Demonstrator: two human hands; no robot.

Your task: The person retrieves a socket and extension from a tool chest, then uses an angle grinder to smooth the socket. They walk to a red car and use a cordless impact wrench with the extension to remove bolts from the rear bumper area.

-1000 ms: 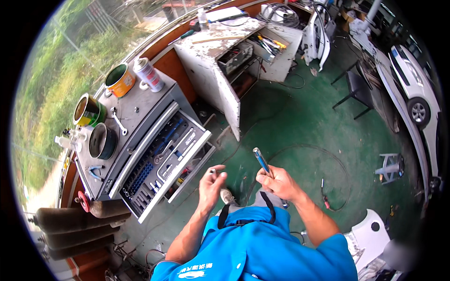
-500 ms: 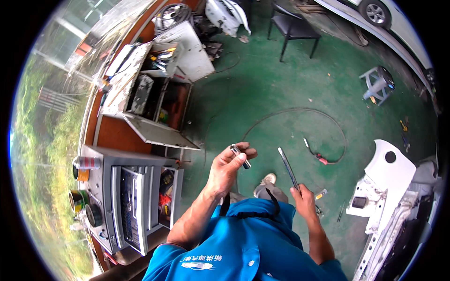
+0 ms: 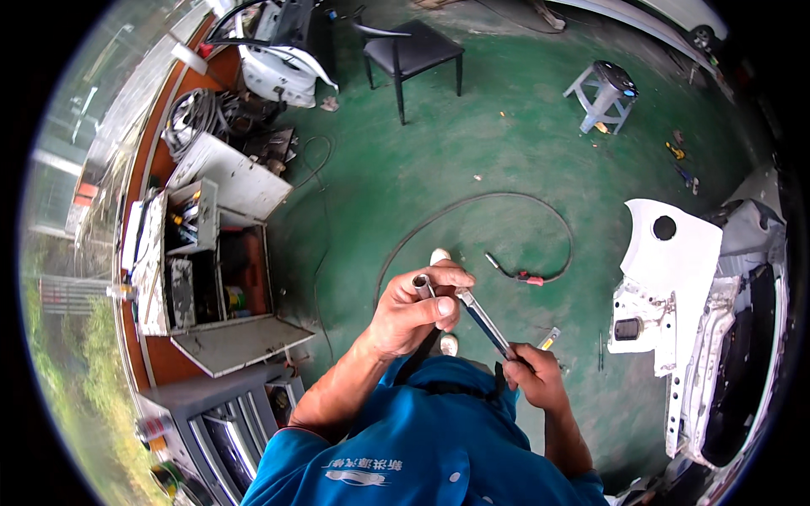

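Between the thumb and fingers of my left hand (image 3: 411, 310) is a chrome deep socket (image 3: 423, 287), its round open end facing up. My right hand (image 3: 537, 375) is wrapped round the lower end of a long metal ratchet wrench (image 3: 487, 325). The wrench slants up and left, and its head is right beside my left fingers. Whether the head touches the socket I cannot tell.
On the green floor (image 3: 354, 211) a dark cable (image 3: 506, 194) curves to a red-handled torch (image 3: 529, 278). A tool cabinet (image 3: 190, 417) with pulled-out drawers and a worn white cabinet (image 3: 152, 287) stand left. Car body panels (image 3: 675, 244) lie right; a chair (image 3: 413, 55) and stool (image 3: 603, 93) stand beyond.
My hands have come together: the wrench head has moved left to my left hand. The socket has turned end-up. My view has shifted to the right over the floor.
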